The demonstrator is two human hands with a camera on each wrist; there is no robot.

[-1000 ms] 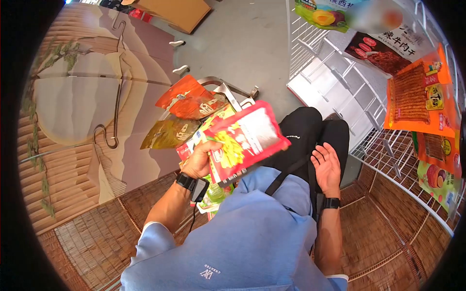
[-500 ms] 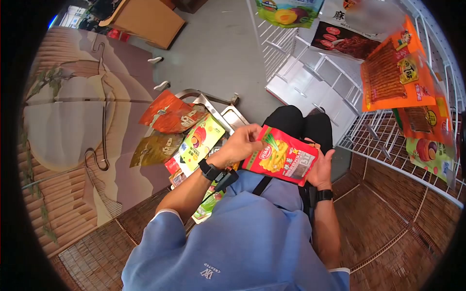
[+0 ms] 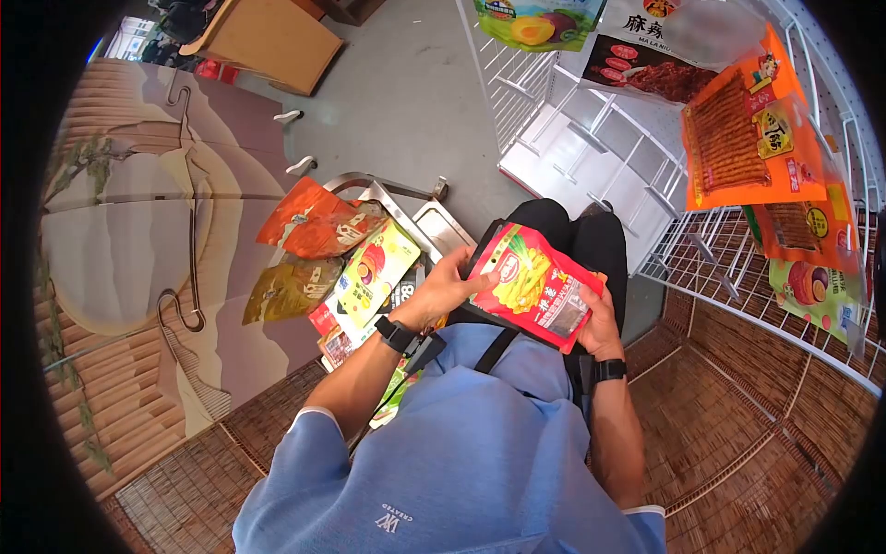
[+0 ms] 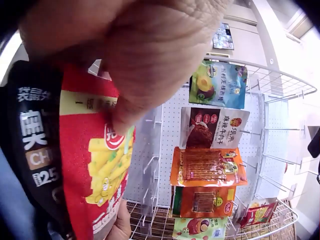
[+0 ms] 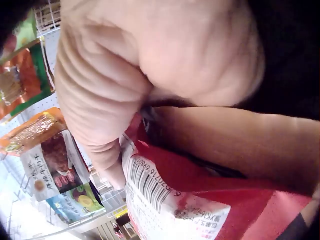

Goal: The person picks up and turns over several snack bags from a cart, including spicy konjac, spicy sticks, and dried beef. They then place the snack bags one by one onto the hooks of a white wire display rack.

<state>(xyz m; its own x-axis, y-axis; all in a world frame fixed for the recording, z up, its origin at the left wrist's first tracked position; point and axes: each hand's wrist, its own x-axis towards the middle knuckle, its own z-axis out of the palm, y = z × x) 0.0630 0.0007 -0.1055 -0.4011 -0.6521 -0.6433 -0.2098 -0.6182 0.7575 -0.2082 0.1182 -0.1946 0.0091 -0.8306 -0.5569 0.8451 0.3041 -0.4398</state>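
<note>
Over the lap in the head view, both hands hold a red snack bag [image 3: 531,277] printed with yellow strips. The left hand [image 3: 445,294] pinches its left end, thumb on the printed front. At the other end, the right hand [image 3: 600,323] grips the bag with its thumb over the edge. A black packet [image 4: 35,145] with white lettering lies against the back of the red bag in the left wrist view. The right wrist view shows the bag's white barcode panel [image 5: 150,185] beside the fingers.
Left of the lap, a metal cart [image 3: 443,226] carries several bags, including an orange bag [image 3: 318,217] and a yellow-green bag [image 3: 378,268]. At right stands a white wire rack [image 3: 701,249] hung with snack bags. A cardboard box [image 3: 268,42] sits farther back.
The left hand has brought the red bag rightward from beside the cart to over the lap. The right hand, earlier free with its palm up, has taken hold of the bag's right end.
</note>
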